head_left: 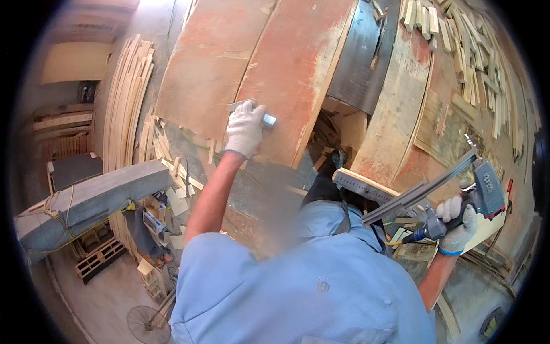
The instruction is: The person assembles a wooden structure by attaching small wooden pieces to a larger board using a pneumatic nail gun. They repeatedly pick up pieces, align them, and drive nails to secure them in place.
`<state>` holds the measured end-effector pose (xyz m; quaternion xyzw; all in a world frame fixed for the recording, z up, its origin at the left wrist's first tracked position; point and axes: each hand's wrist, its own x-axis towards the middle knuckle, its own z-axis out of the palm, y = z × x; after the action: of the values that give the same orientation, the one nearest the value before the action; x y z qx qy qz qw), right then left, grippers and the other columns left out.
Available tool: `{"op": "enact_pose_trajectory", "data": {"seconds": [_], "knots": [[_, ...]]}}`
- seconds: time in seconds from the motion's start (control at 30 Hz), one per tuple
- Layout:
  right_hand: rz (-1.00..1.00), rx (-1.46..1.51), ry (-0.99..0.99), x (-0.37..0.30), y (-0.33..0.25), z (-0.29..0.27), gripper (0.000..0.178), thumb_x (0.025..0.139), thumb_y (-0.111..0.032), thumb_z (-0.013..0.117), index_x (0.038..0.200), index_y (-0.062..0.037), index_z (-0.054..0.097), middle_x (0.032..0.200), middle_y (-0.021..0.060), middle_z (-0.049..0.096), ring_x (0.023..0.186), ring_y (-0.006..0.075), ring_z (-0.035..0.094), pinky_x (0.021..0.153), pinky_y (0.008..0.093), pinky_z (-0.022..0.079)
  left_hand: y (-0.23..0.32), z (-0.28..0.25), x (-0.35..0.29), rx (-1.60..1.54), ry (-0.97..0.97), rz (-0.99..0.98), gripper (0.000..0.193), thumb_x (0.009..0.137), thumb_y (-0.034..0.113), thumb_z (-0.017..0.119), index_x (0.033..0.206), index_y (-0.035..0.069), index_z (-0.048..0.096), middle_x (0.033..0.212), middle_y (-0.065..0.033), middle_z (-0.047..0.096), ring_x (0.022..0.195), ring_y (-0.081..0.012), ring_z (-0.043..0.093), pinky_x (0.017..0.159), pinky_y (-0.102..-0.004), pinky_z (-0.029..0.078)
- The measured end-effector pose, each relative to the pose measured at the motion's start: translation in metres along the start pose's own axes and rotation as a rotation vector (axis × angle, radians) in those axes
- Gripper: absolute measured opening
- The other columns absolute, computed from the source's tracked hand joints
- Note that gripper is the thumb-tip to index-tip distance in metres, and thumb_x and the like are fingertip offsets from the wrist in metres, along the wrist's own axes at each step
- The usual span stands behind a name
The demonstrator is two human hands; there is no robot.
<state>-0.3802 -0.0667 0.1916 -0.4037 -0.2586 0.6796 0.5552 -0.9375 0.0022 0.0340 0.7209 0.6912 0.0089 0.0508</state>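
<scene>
My left hand (245, 129), in a white knit glove, is closed on a small silvery metal piece (269, 120) over the reddish plywood board (286, 74). One end sticks out to the right of the fingers, and a grey edge shows on the left. Its exact kind is hidden by the glove. Over on the right, my right hand (458, 223), gloved with a blue cuff, grips the handle of a blue-grey pneumatic nail gun (490, 189). The gun's long grey magazine (421, 195) slants down toward my waist, and an air hose fitting (418, 234) sits by its handle.
Timber lengths (129, 103) lie stacked at the left, and short wood pieces (470, 51) are piled at the far right. A grey beam (97, 198) crosses the left side. Offcuts (177, 172) litter the floor. A fan (148, 322) stands at lower left.
</scene>
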Motion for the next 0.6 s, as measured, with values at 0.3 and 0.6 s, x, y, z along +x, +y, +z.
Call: {"op": "enact_pose_trajectory", "data": {"seconds": [0.3, 0.6], "knots": [[0.059, -0.048, 0.105, -0.001, 0.023, 0.017, 0.063, 0.099, -0.036, 0.065, 0.146, -0.0005, 0.046, 0.071, -0.0005, 0.04, 0.062, 0.016, 0.046, 0.063, 0.036, 0.04, -0.014, 0.007, 0.029, -0.036, 0.058, -0.1, 0.016, 0.096, 0.024, 0.067, 0.101, 0.009, 0.072, 0.107, -0.0129, 0.07, 0.102, -0.0361, 0.068, 0.092, -0.0492, 0.053], [0.05, -0.004, 0.128, -0.003, 0.032, 0.002, 0.061, 0.098, -0.035, 0.064, 0.143, 0.0021, 0.047, 0.07, 0.0007, 0.045, 0.06, 0.016, 0.049, 0.062, 0.0354, 0.042, 0.023, -0.023, 0.069, -0.762, -0.168, -0.608, 0.026, 0.099, 0.024, 0.069, 0.109, 0.0, 0.069, 0.094, -0.0119, 0.07, 0.082, -0.0242, 0.074, 0.068, -0.0397, 0.061]]}}
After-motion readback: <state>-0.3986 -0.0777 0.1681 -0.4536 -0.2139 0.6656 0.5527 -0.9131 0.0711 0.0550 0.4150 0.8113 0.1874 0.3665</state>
